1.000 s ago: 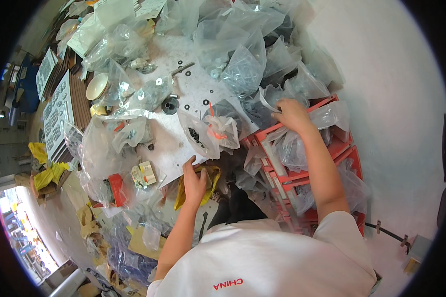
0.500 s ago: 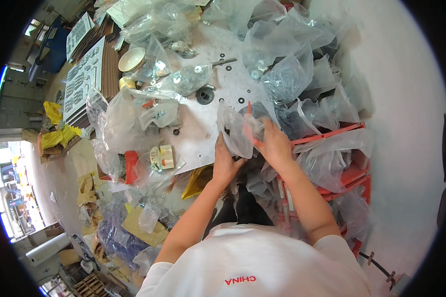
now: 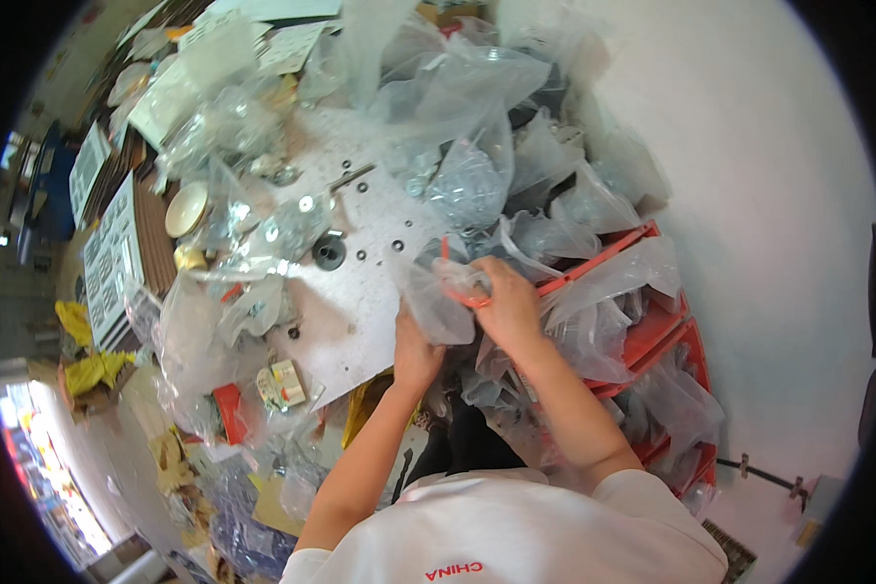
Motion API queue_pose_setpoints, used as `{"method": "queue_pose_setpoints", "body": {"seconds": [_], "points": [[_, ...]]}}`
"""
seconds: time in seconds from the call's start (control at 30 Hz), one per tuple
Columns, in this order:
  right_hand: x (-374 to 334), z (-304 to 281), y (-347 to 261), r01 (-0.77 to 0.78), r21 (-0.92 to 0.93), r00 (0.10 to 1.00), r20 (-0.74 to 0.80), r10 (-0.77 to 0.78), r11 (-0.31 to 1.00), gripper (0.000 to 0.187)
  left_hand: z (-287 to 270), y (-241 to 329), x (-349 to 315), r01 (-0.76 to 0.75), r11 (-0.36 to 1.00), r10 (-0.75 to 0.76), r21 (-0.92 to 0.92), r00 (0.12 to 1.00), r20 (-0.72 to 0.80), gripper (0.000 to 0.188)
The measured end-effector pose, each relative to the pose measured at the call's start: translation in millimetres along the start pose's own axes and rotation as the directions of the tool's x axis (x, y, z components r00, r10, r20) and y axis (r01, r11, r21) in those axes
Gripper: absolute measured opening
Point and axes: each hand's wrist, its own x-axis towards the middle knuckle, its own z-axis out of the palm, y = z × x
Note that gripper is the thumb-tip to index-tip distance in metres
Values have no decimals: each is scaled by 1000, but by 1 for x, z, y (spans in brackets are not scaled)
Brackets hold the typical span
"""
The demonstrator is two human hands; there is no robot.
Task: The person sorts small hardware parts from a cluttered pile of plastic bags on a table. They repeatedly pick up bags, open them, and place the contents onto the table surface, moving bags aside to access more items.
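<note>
A clear plastic bag (image 3: 436, 304) hangs between my two hands over the table's near edge. My left hand (image 3: 417, 352) is closed around its lower left side; the fingertips are partly hidden behind the plastic. My right hand (image 3: 508, 310) pinches the gathered top of the bag, where an orange-red strip (image 3: 470, 300) loops and sticks up. What the bag holds, if anything, I cannot make out. Beyond it on the pale table (image 3: 360, 326) lie a black round flanged part (image 3: 329, 252), several small black rings and a metal rod (image 3: 351, 176).
Bags of metal parts (image 3: 470, 185) crowd the far right. Red bins (image 3: 667, 326) stuffed with bags stand right of my arm. On the left are more bags (image 3: 200, 331), a small cream box (image 3: 287, 383), a red box (image 3: 230, 414), a bowl (image 3: 186, 209) and stacked printed cards (image 3: 117, 263).
The view has turned, so the table things sit lower and further left. My hands still hold the bag; my right hand has come closer around its gathered top.
</note>
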Motion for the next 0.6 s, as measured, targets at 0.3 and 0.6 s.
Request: {"method": "queue_pose_setpoints", "body": {"seconds": [0.3, 0.6], "points": [[-38, 9, -14, 29, 47, 995, 97, -34, 998, 65, -6, 2, -8, 238, 967, -232, -91, 970, 75, 52], [-37, -14, -4, -34, 195, 989, 145, 6, 980, 48, -33, -36, -29, 161, 969, -198, 190, 960, 198, 60]]}}
